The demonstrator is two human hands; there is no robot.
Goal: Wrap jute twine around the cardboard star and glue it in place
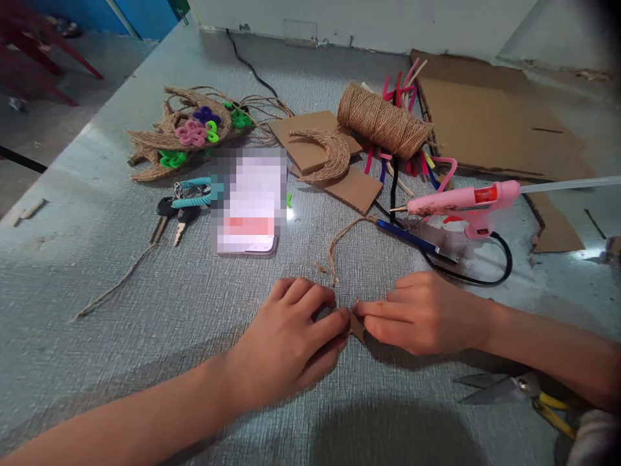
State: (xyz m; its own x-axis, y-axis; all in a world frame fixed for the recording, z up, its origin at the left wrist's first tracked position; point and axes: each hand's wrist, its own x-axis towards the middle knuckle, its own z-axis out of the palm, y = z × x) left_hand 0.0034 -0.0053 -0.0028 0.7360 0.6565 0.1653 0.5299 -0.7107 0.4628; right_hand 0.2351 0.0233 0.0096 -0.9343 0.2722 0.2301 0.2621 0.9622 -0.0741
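Near the middle of the table, my left hand (303,330) is closed, its fingertips pressed on a small brown cardboard piece (358,328). From the right, my right hand (420,314) pinches the other side of that piece, fingers together. Most of the piece is hidden under the fingers. A strand of twine (332,249) curves from just above the hands up to a blue pen-like tool (407,237). Behind it lies a pink glue gun (460,202), nozzle pointing left. A twine-covered crescent (334,155) rests on cardboard squares (310,133) farther back.
A twine spool (383,121) lies over coloured pipe cleaners (451,171). Scissors (499,388) sit at lower right, below my right forearm. Left of centre are a phone (252,207) and keys (180,220), with twine crescents with flowers (191,133) behind. Large cardboard (485,116) is back right.
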